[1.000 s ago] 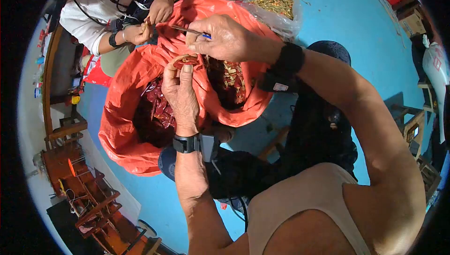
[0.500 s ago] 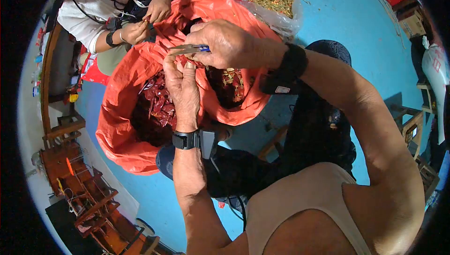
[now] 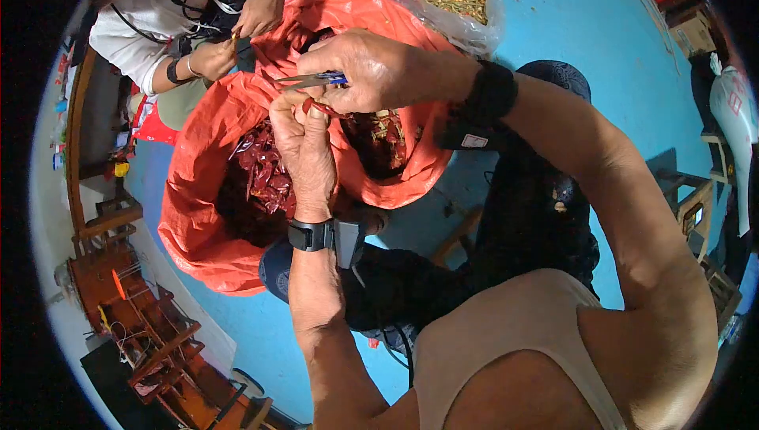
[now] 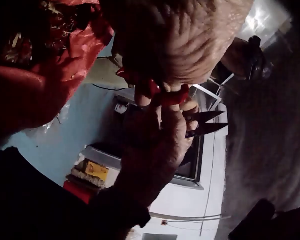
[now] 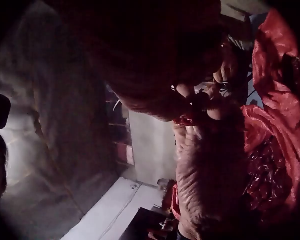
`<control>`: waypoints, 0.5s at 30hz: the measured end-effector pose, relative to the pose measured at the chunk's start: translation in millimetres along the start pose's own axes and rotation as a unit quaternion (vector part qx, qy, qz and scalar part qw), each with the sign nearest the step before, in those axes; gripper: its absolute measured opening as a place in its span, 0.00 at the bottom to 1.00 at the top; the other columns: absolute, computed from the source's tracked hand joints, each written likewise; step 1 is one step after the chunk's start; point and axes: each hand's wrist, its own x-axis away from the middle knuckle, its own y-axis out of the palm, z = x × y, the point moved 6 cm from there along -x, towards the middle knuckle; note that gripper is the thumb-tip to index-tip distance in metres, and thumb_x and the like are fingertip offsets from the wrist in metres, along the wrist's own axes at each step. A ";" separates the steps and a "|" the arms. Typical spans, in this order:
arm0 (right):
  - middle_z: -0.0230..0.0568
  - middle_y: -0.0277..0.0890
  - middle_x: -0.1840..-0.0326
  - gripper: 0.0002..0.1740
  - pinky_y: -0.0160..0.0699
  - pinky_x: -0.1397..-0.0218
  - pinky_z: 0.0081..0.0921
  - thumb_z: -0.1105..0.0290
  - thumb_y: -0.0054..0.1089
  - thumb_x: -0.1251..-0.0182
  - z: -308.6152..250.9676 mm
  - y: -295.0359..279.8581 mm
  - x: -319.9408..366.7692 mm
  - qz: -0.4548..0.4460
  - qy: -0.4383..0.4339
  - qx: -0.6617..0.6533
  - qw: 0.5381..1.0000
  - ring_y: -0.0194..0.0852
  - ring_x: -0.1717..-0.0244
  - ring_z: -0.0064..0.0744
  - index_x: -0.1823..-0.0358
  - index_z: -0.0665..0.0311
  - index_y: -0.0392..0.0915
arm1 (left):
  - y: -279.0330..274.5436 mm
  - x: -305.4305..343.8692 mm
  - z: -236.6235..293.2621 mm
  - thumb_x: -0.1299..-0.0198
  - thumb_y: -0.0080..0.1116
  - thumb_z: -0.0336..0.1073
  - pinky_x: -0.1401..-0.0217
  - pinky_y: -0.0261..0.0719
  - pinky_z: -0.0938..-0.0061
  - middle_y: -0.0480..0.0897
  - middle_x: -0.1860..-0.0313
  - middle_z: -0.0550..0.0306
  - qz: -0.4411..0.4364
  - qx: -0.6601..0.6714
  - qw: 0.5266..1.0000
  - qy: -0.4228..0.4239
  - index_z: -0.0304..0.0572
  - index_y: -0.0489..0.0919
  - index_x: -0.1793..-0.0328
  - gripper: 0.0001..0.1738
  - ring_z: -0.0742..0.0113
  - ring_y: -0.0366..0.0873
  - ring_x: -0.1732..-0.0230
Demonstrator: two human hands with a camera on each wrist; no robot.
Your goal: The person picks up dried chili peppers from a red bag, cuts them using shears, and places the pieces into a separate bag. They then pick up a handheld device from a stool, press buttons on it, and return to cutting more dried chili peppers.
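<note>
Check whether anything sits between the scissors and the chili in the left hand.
Nothing visible does. The right hand holds the scissors just above the red chili that the left hand pinches over the orange bag. Whether the blades touch it cannot be told.

Two orange sacks point(image 3: 198, 224), one clear bag point(image 3: 478, 31) — one pair of scissors point(image 3: 300, 81) — one red chilli point(image 3: 320, 107) held.

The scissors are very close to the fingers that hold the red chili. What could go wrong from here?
1. The scissors, in the right hand, point their blades right above the left hand, which pinches the chili; a snip may nick a fingertip.
2. The grip on the chili looks small; the cut piece may miss the orange bag and land on the blue floor.
</note>
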 end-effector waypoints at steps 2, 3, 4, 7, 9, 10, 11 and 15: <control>0.42 0.65 0.80 0.07 0.63 0.70 0.31 0.74 0.56 0.53 0.6 -0.3 -1.2 -0.002 -0.004 -0.015 1.000 0.67 0.74 0.37 0.75 0.67 0.67 | 0.4 -1.3 -0.3 0.42 0.55 0.30 0.52 0.70 0.78 0.74 0.57 0.56 -0.006 0.085 0.996 -0.014 0.42 0.65 0.55 0.12 0.72 0.72 0.60; 0.41 0.65 0.80 0.05 0.64 0.70 0.30 0.75 0.55 0.51 -0.9 -1.6 -1.0 0.005 -0.013 -0.045 0.999 0.68 0.74 0.34 0.74 0.67 0.68 | -0.1 -1.7 0.9 0.42 0.55 0.30 0.52 0.70 0.78 0.74 0.57 0.56 -0.006 0.085 0.996 -0.014 0.42 0.65 0.55 0.12 0.72 0.72 0.60; 0.40 0.65 0.80 0.04 0.65 0.70 0.28 0.76 0.54 0.50 -2.4 -2.7 -0.5 0.012 -0.022 -0.075 0.997 0.68 0.75 0.32 0.73 0.67 0.69 | -0.6 -2.0 3.0 0.42 0.55 0.29 0.56 0.72 0.78 0.75 0.59 0.56 -0.009 0.081 0.997 -0.009 0.42 0.65 0.55 0.12 0.72 0.72 0.61; 0.39 0.67 0.79 0.04 0.66 0.70 0.26 0.74 0.54 0.46 -0.5 -1.3 2.9 -0.020 0.060 -0.168 0.984 0.68 0.76 0.29 0.72 0.67 0.71 | 1.2 -2.8 9.2 0.43 0.55 0.28 0.66 0.75 0.79 0.75 0.62 0.56 -0.002 0.054 0.999 -0.005 0.42 0.66 0.57 0.11 0.73 0.73 0.64; 0.39 0.67 0.79 0.05 0.66 0.71 0.27 0.73 0.54 0.46 -6.7 -3.6 4.9 -0.005 0.036 -0.114 0.993 0.68 0.77 0.30 0.71 0.67 0.71 | -0.1 -1.8 9.6 0.42 0.54 0.28 0.71 0.76 0.79 0.75 0.63 0.56 0.010 0.030 0.999 -0.002 0.42 0.66 0.57 0.10 0.73 0.73 0.65; 0.40 0.67 0.79 0.06 0.66 0.72 0.27 0.72 0.55 0.45 -10.9 -6.3 4.9 0.012 0.007 -0.058 0.998 0.68 0.78 0.32 0.71 0.67 0.71 | -0.8 -1.5 9.5 0.42 0.54 0.27 0.74 0.75 0.81 0.76 0.65 0.56 0.004 0.027 1.000 -0.003 0.42 0.66 0.57 0.10 0.74 0.73 0.69; 0.42 0.68 0.78 0.07 0.66 0.71 0.29 0.70 0.56 0.45 -11.9 -7.6 5.7 0.014 -0.022 0.057 0.998 0.67 0.78 0.37 0.72 0.67 0.72 | -1.9 -1.2 9.9 0.42 0.54 0.27 0.76 0.74 0.82 0.76 0.66 0.57 -0.002 0.023 1.000 -0.004 0.41 0.66 0.57 0.10 0.74 0.73 0.72; 0.44 0.67 0.79 0.05 0.67 0.72 0.33 0.72 0.55 0.48 -6.0 -0.3 7.0 0.008 -0.080 0.075 0.994 0.68 0.77 0.42 0.73 0.66 0.71 | -4.9 1.6 11.8 0.43 0.56 0.30 0.80 0.66 0.85 0.73 0.70 0.60 -0.012 -0.045 0.999 -0.019 0.43 0.67 0.58 0.11 0.77 0.68 0.79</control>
